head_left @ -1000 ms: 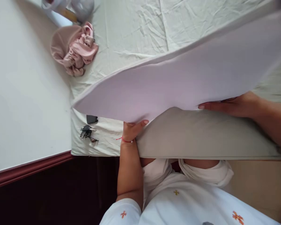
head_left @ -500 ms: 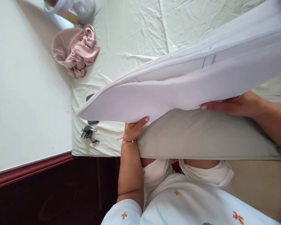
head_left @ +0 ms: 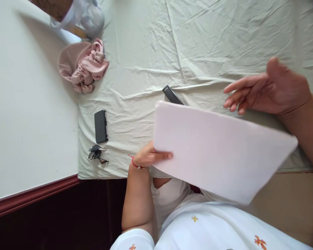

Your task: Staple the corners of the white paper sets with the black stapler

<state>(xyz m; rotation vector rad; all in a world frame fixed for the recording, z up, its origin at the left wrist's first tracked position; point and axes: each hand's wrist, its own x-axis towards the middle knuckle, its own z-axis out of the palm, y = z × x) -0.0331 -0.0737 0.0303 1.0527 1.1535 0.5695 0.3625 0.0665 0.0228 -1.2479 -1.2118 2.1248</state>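
My left hand [head_left: 152, 156] grips the left edge of a white stack of paper [head_left: 219, 149], its thumb lying on top and its other fingers hidden underneath. The paper is held tilted above the front edge of the bed, partly over my lap. My right hand [head_left: 271, 90] is off the paper, up at the right, palm showing and fingers apart, with nothing in it. A black, bar-shaped object [head_left: 172, 95] lies on the sheet just beyond the paper, which covers its lower end.
On the pale green sheet [head_left: 135, 80] at left lie a dark phone-like case [head_left: 101, 126] and a bunch of keys [head_left: 96, 153]. Farther back are a crumpled pink cloth [head_left: 87, 66] and a clear plastic bag [head_left: 90, 19]. A white wall [head_left: 28, 104] borders the left side.
The wide, bowed paper is now smaller in outline and flatter, nearer my body. My right hand has let go and moved up. The black bar and the phone-like case have come into fuller view.
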